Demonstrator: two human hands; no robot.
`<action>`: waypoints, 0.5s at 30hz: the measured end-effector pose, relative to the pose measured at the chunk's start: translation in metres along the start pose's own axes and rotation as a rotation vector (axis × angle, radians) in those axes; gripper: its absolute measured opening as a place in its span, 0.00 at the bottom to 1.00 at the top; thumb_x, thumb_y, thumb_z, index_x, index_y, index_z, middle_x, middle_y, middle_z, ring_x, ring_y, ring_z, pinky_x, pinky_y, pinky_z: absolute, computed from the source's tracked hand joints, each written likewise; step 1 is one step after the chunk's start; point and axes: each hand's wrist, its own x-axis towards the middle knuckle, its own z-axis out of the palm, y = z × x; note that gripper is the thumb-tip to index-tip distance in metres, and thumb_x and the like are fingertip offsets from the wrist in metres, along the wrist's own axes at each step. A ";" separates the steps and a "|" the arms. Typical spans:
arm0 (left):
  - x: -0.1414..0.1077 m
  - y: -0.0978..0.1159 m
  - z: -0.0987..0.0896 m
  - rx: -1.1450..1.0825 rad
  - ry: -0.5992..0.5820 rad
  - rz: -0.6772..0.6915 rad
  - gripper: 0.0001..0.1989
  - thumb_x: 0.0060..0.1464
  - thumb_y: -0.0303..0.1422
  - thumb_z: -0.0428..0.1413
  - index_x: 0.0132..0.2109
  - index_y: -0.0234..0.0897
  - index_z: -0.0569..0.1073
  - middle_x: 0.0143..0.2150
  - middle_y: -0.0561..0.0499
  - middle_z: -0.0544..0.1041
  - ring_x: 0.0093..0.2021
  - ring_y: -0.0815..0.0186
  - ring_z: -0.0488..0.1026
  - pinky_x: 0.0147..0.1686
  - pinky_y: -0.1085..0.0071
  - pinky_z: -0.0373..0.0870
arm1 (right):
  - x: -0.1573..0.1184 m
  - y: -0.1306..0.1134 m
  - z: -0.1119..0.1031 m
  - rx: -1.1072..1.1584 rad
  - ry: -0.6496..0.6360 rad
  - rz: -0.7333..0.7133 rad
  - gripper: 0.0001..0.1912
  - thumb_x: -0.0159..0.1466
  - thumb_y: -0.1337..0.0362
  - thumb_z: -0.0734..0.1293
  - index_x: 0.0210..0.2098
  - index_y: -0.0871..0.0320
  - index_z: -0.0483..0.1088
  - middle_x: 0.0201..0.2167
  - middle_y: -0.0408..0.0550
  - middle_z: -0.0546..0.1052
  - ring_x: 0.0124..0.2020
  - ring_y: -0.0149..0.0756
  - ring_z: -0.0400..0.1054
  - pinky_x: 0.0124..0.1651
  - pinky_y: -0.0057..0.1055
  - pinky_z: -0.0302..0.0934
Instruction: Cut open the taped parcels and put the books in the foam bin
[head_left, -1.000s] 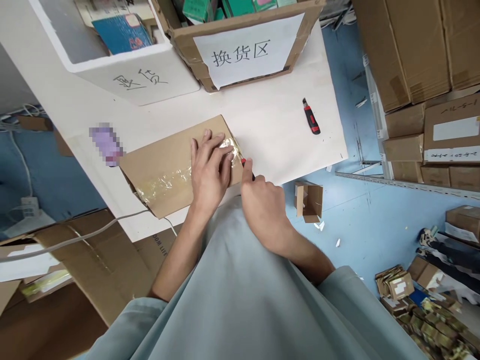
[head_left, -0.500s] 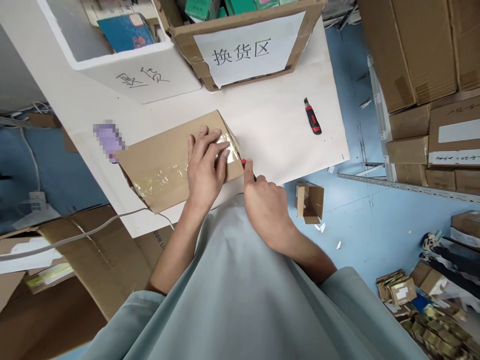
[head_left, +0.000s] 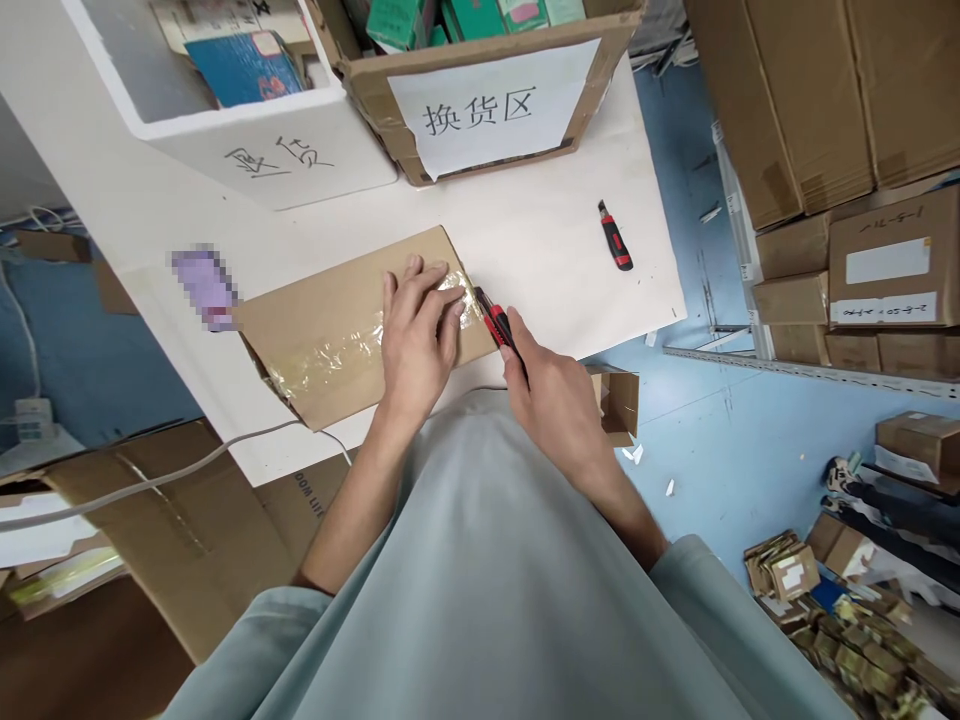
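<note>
A long brown cardboard box (head_left: 322,330) lies slantwise on the white table, with clear tape along its top. My left hand (head_left: 420,335) rests on its right part, fingers spread on the cardboard and tape, holding nothing. In my right hand (head_left: 551,390) is a red and black box cutter (head_left: 496,322), gripped with the thumb and finger along the handle. Its blade end is at the right end of the box, by the taped edge; I cannot tell how deep the tip sits. A second box cutter (head_left: 615,237) lies farther right on the table.
At the back stand a white foam bin (head_left: 262,165) with books and a labelled carton (head_left: 390,130) with green boxes. A pixelated purple object (head_left: 204,285) lies left. A grey cable (head_left: 172,465) crosses the front left. Cartons (head_left: 885,255) fill a right-hand shelf; a person's legs (head_left: 892,515) show lower right.
My right hand has shifted right and turned, so more of the box cutter shows, its blade end now farther up the box's right edge. My left hand stays on the box.
</note>
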 end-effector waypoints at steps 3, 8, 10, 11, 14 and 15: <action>0.000 0.001 0.000 -0.016 0.003 -0.012 0.21 0.80 0.53 0.50 0.57 0.47 0.80 0.71 0.41 0.80 0.83 0.45 0.64 0.85 0.33 0.46 | 0.016 -0.011 -0.001 -0.027 0.000 0.010 0.34 0.85 0.62 0.52 0.87 0.59 0.44 0.48 0.56 0.87 0.48 0.47 0.82 0.54 0.39 0.71; -0.002 0.000 0.001 -0.045 -0.011 -0.022 0.20 0.80 0.53 0.51 0.58 0.47 0.80 0.71 0.41 0.79 0.83 0.45 0.63 0.85 0.32 0.45 | 0.030 -0.022 -0.001 -0.090 -0.020 0.035 0.33 0.86 0.61 0.49 0.87 0.60 0.42 0.53 0.59 0.86 0.52 0.47 0.82 0.56 0.38 0.72; -0.002 -0.001 0.001 -0.064 -0.023 -0.027 0.19 0.79 0.52 0.52 0.58 0.48 0.80 0.72 0.42 0.78 0.84 0.44 0.62 0.84 0.31 0.44 | 0.027 -0.027 0.000 -0.126 -0.033 0.060 0.34 0.86 0.61 0.51 0.87 0.61 0.41 0.52 0.61 0.86 0.51 0.47 0.82 0.57 0.40 0.73; -0.002 -0.001 0.001 -0.075 -0.026 -0.029 0.18 0.79 0.51 0.53 0.58 0.48 0.80 0.72 0.42 0.78 0.84 0.44 0.61 0.84 0.30 0.44 | 0.025 -0.029 0.000 -0.140 -0.039 0.073 0.35 0.85 0.62 0.52 0.87 0.61 0.41 0.52 0.61 0.86 0.50 0.47 0.82 0.57 0.41 0.73; -0.001 -0.002 0.000 -0.091 -0.022 -0.032 0.17 0.80 0.50 0.52 0.58 0.49 0.80 0.72 0.43 0.78 0.84 0.45 0.61 0.85 0.31 0.43 | 0.020 -0.034 0.002 -0.153 -0.049 0.100 0.36 0.84 0.64 0.54 0.87 0.61 0.41 0.51 0.61 0.86 0.49 0.46 0.83 0.57 0.41 0.74; -0.001 -0.002 0.000 -0.091 -0.020 -0.029 0.17 0.80 0.50 0.52 0.58 0.48 0.80 0.72 0.43 0.79 0.84 0.45 0.62 0.85 0.31 0.42 | 0.019 -0.034 0.003 -0.148 -0.049 0.104 0.36 0.84 0.64 0.54 0.87 0.61 0.42 0.51 0.60 0.86 0.48 0.46 0.83 0.57 0.41 0.74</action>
